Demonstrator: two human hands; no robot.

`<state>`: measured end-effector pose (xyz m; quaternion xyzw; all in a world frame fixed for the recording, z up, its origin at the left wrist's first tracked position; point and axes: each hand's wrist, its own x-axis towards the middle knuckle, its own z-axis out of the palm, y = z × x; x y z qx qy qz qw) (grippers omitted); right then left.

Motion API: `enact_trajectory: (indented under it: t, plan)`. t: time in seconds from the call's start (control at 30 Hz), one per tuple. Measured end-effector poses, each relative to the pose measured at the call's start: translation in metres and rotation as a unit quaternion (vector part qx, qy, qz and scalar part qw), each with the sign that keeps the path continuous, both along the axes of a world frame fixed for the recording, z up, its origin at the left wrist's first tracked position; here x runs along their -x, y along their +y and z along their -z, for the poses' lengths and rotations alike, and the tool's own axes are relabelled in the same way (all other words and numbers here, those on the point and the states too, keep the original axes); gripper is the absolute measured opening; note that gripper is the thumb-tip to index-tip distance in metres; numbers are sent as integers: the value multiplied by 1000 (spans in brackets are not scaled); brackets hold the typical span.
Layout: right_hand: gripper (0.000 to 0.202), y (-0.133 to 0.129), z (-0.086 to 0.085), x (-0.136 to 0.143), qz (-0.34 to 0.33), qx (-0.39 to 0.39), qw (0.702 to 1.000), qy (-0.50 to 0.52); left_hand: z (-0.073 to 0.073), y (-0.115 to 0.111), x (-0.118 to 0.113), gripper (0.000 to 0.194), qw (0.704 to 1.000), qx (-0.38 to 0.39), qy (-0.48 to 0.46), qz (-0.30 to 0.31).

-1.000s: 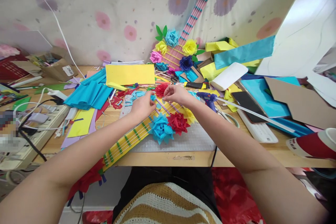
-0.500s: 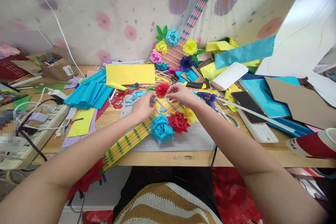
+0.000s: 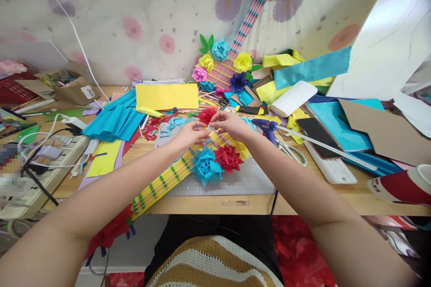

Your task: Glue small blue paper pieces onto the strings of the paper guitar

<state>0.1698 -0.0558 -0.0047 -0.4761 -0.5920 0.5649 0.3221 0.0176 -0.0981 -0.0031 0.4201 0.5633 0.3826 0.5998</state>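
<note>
Cluttered desk (image 3: 208, 204): left hand (image 3: 188, 134) and right hand (image 3: 227, 122) pinch one small strip above two paper guitars (image 3: 168, 178).

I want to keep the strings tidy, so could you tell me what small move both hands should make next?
Probably press the small strip down: both hands, left hand and right hand, pinch it over the yellow paper guitar, beside the red flower.
</note>
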Motion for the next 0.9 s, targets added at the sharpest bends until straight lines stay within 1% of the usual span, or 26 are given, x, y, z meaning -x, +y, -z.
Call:
enact_trajectory:
  t: [0.07, 0.1, 0.17, 0.27, 0.37, 0.43, 0.53, 0.63, 0.77, 0.83, 0.9]
  plan:
    - [13, -1, -1, 0, -11, -7, 1000, 8, -2, 1, 0, 7, 994, 69, -87, 6]
    - [13, -1, -1, 0, -25, -17, 999, 18, -2, 3, 1, 4, 987, 102, -124, 14]
    - [15, -2, 0, -2, -69, -40, 996, 48, -3, 7, 4, 15, 973, 149, -174, 38]
    - [17, -2, 0, -6, -136, -71, 984, 85, -6, 14, 11, 19, 958, 187, -200, 86]
    - [18, -1, 0, -10, -161, -93, 977, 101, -9, 16, 15, 18, 940, 233, -209, 138]
    - [19, -1, -1, -12, -170, -94, 975, 109, -9, 16, 15, 20, 930, 247, -223, 157]
    - [18, -1, -1, -15, -187, -81, 973, 112, -5, 14, 14, 19, 929, 228, -238, 167]
    - [17, -1, 0, -17, -199, -77, 971, 105, -4, 12, 11, 15, 941, 206, -217, 158]
    - [18, 2, 3, -22, -207, -88, 969, 100, -8, 8, 6, 11, 964, 167, -151, 139]
    - [19, 4, 5, -25, -207, -95, 969, 91, -9, 7, 5, 16, 979, 133, -102, 119]
    - [20, 5, 6, -29, -194, -99, 973, 77, -7, 6, 5, 21, 990, 85, -48, 97]
